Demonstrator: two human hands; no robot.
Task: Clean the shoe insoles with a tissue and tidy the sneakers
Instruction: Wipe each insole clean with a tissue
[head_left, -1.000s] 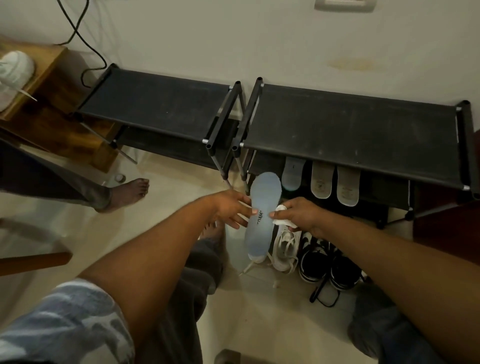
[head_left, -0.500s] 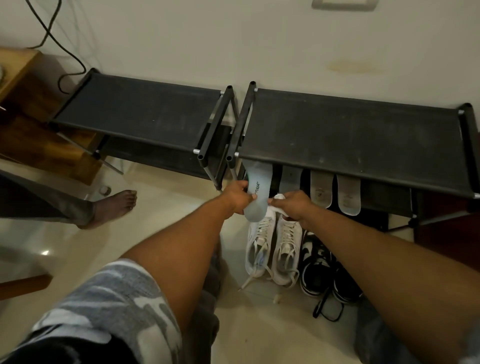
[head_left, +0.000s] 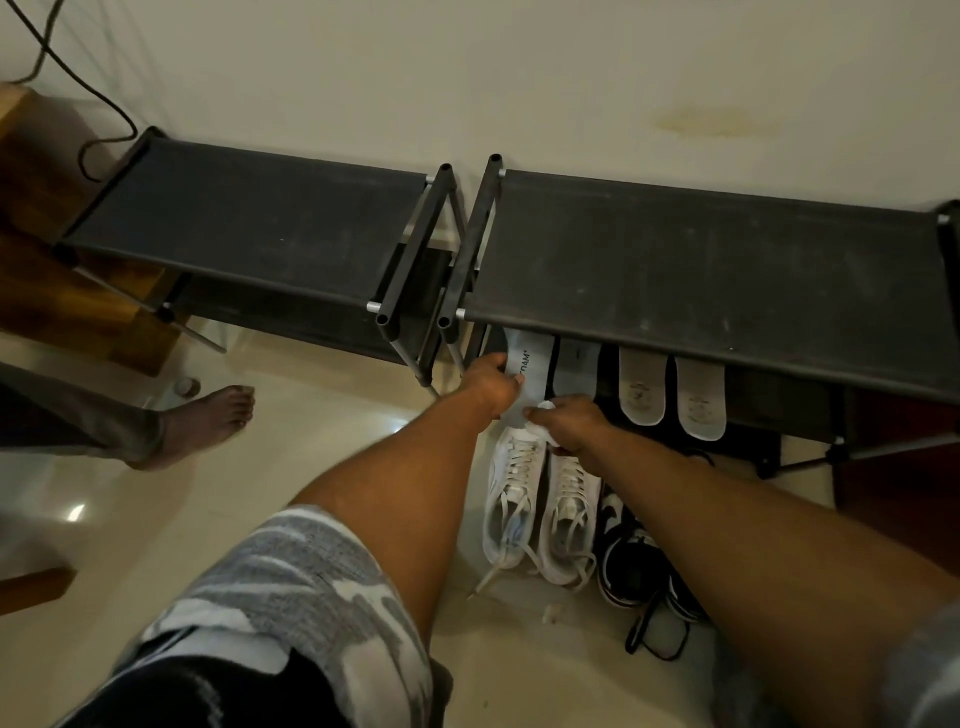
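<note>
Our left hand (head_left: 488, 385) grips the pale insole (head_left: 529, 361) by its left edge; the insole's top lies under the rack (head_left: 701, 270) front edge. Our right hand (head_left: 570, 423) pinches a tissue (head_left: 546, 407) against its lower end, above white sneakers (head_left: 540, 512).

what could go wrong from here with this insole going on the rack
1. The far end of the blue insole is hidden under the top tier of the right rack; once released, it may slide onto the white sneakers below.
2. It lies close beside the grey insole, which the left hand could nudge off.
3. The right hand pinches the tissue and insole together; the tissue could snag.
</note>
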